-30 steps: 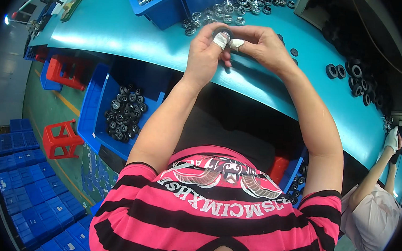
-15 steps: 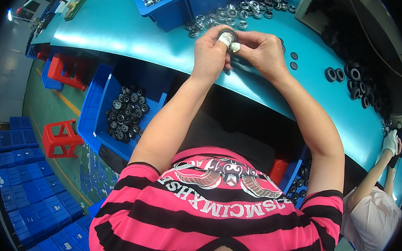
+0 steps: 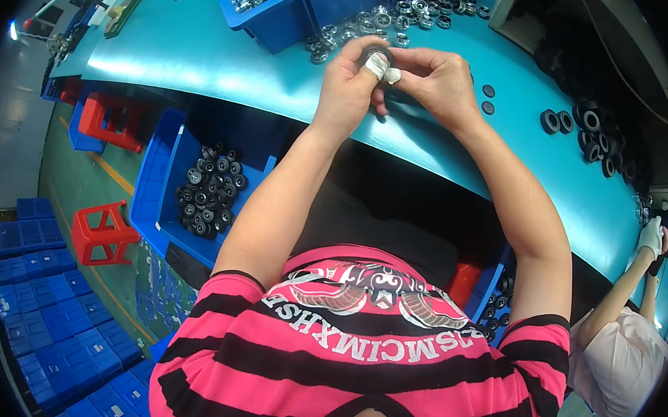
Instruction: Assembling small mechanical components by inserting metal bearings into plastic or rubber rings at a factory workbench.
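Observation:
A small black toy-sized tire [image 3: 377, 50] is pinched between my two hands, just above the near edge of the turquoise table. My left hand [image 3: 344, 84] wraps round its left side, with a white covering on the thumb pressed against it. My right hand [image 3: 446, 84] grips the right side with thumb and forefinger, its thumb tip also covered in white. Whether a wheel hub sits inside the tire is hidden by the thumbs. Shiny chrome wheel hubs [image 3: 401, 40] lie on the table just beyond my hands.
A blue bin [image 3: 274, 19] full of chrome hubs stands at the back. Black tires [image 3: 549, 121] are heaped at the right, and two small black discs [image 3: 488, 108] lie nearer. Below the table, a blue crate [image 3: 164, 195] holds finished-looking black wheels [image 3: 211, 191]. A co-worker [image 3: 621, 349] sits far right.
Both hands stay closed around the tire, with small shifts of the fingers. My right hand has risen slightly and now covers a black piece that showed beside it.

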`<state>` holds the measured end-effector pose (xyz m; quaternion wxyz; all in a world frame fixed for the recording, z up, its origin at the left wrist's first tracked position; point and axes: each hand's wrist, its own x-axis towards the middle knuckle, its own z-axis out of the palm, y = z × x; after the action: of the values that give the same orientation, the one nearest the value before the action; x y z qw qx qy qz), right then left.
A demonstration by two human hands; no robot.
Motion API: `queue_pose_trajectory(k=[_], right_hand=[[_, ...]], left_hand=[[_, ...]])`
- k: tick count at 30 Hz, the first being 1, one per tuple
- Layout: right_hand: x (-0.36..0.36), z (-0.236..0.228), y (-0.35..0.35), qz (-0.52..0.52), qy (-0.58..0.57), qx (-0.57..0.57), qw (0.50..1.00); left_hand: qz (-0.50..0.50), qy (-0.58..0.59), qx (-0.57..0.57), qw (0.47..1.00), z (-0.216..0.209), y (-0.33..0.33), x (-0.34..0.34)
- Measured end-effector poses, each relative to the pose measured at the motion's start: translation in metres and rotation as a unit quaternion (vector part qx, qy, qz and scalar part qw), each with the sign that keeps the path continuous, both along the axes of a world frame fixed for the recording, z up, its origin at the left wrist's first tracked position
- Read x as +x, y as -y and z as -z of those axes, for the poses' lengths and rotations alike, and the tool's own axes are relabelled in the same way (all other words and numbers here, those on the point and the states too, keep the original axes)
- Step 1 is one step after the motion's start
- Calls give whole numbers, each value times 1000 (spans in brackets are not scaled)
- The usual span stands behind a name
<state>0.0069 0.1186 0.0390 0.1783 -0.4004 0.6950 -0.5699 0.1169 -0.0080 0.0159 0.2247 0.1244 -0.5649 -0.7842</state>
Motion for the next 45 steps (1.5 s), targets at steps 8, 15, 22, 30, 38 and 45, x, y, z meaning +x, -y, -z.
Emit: queue_pose_trajectory(k=[8,15,22,30,38,45], right_hand=[[-1,9,0,-3,-52,6,999],[-12,8,2,-12,41,23,999],[-22,20,2,-30,91,-3,995],[-18,11,3,-26,152,-6,988],[-22,12,4,-17,167,36,985],[-27,23,9,-18,224,23,974]], left_hand=[[-59,14,-41,997,4,-3,-4],[-34,0,-17,999,0,-2,-5],[-32,-7,-35,999,5,-1,-6],[2,22,-45,999,1,3,-3],[24,52,-132,990,-2,-2,0],[4,52,-278,959,3,-5,-1]])
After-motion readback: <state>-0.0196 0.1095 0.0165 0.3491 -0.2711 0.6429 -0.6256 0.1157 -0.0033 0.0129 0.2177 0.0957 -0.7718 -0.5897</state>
